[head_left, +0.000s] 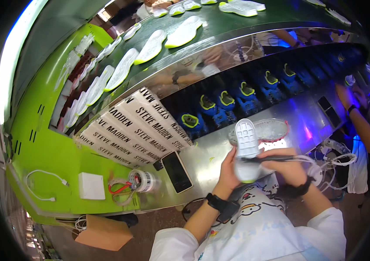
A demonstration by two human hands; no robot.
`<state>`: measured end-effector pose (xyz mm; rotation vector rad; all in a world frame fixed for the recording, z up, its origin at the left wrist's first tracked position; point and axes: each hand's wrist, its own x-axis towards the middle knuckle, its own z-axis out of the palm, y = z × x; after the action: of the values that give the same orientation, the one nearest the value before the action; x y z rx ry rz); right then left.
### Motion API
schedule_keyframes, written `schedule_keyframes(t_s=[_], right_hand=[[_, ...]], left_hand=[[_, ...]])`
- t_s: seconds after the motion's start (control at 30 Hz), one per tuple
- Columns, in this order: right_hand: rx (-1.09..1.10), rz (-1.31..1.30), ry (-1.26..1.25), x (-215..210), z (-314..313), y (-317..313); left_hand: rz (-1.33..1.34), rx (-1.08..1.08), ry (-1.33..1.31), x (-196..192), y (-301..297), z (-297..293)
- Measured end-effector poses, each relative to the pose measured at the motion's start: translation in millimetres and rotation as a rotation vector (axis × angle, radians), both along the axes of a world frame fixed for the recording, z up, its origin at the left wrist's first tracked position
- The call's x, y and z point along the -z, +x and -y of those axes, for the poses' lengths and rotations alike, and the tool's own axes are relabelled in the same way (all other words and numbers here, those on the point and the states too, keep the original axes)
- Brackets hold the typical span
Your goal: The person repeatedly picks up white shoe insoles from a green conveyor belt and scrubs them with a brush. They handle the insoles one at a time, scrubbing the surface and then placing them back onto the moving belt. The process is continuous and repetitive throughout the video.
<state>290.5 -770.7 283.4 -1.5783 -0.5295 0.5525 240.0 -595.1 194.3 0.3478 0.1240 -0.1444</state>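
Note:
My left hand is closed around a white shoe sole, its gridded underside facing up and a bit of yellow-green at its near end. My right hand grips a slim black tool with a white cable running off to the right. The tool's tip lies against the middle of the sole; its exact contact is hard to make out. Just beyond, a greyish translucent sole with a red edge rests on the metal bench, partly covered by the white one.
White soles stand on the green conveyor. Blue holders line the channel below it. A printed box, a phone, a cup and a white box are at left. Coiled cables and another person's arm are right.

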Motion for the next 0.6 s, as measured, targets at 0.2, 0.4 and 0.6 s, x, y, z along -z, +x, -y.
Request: schedule_keyframes(t_s=[0.2, 0.4, 0.6], right_hand=[[0.142, 0.353, 0.016, 31.7, -30.6, -26.4], [-0.027, 0.137, 0.032, 25.1, -25.1, -17.0], [-0.222, -0.100, 0.077, 17.6, -16.2, -0.3]], left_hand=[[-0.001, -0.144, -0.370, 19.6, 2.4, 19.5], [0.077, -0.211, -0.361, 8.2, 9.2, 9.3], [0.183, -0.075, -0.204, 7.5, 20.9, -4.1]])
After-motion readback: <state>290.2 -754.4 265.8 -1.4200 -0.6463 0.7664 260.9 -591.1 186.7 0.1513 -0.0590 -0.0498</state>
